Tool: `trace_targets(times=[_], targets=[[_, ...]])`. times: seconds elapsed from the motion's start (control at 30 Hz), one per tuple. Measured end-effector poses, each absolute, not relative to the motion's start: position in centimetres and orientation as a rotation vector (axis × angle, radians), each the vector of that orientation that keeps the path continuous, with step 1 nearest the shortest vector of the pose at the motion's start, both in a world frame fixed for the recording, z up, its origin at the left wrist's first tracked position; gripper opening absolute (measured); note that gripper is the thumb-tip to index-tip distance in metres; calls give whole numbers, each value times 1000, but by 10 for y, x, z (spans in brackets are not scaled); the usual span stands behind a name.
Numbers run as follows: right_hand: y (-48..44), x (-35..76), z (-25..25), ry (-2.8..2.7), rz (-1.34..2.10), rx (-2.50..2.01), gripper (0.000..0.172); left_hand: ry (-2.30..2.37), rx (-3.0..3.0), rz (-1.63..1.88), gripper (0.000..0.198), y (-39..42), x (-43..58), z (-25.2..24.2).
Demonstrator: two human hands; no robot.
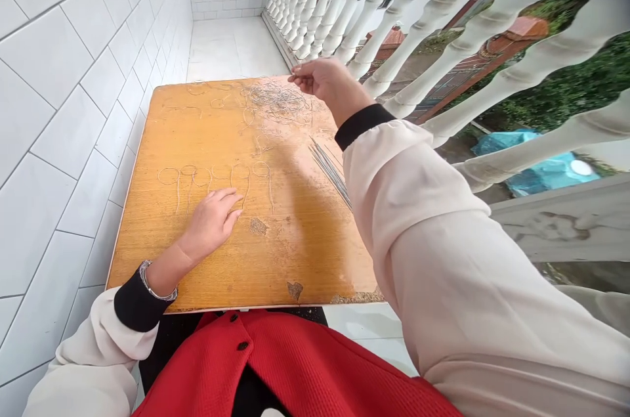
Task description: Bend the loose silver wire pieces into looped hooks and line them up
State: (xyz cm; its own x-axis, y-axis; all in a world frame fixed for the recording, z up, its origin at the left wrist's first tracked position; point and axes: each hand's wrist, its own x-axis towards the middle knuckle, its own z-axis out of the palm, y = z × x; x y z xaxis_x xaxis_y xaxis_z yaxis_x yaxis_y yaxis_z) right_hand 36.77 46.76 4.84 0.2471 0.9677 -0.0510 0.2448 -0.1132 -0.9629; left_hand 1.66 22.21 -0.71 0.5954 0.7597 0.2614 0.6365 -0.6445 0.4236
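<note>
My left hand (214, 217) lies low over the wooden table top, fingers stretched and thumb apart, with nothing seen in it. Beside its fingertips is a row of several thin thread-like loops with straight tails (270, 187). My right hand (317, 77) is raised over the far edge of the table, its fingers pinched together. Whatever they hold, if anything, is too small to make out. Just below that hand sits a tangled heap of thin grey strands (278, 100). A bundle of thin, straight grey rods (329, 173) lies near my right sleeve, which partly hides it.
The table (207, 266) has a worn, chipped surface and front edge. More loose curled strands (219, 102) are scattered at its far side. A white tiled wall (63, 108) runs along the left, and a white balustrade (388, 75) along the right.
</note>
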Motion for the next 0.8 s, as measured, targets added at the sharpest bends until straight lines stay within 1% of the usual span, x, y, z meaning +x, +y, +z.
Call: trace_targets(times=[0.07,0.13,0.27,0.43,0.63,0.73,0.8], targets=[[458,372,42,-1110,987,-1517,17,1141,2533,590,29,222,17,-6],[446,377,39,-1094,980,-1471,20,1142,2525,590,29,222,17,-7],[420,385,39,-1299,813,-1482,19,1139,2530,605,28,223,15,-11],[389,381,45,-1386,764,-1448,16,1119,2544,630,27,226,14,-15],[366,381,62,-1277,762,-1500,15,1113,2515,631,26,230,11,-18],[363,400,72,-1240,498,-1728,15,1120,2499,616,28,232,10,-17],[362,414,75,-1322,344,-1844,15,1108,2499,611,28,232,10,-17]])
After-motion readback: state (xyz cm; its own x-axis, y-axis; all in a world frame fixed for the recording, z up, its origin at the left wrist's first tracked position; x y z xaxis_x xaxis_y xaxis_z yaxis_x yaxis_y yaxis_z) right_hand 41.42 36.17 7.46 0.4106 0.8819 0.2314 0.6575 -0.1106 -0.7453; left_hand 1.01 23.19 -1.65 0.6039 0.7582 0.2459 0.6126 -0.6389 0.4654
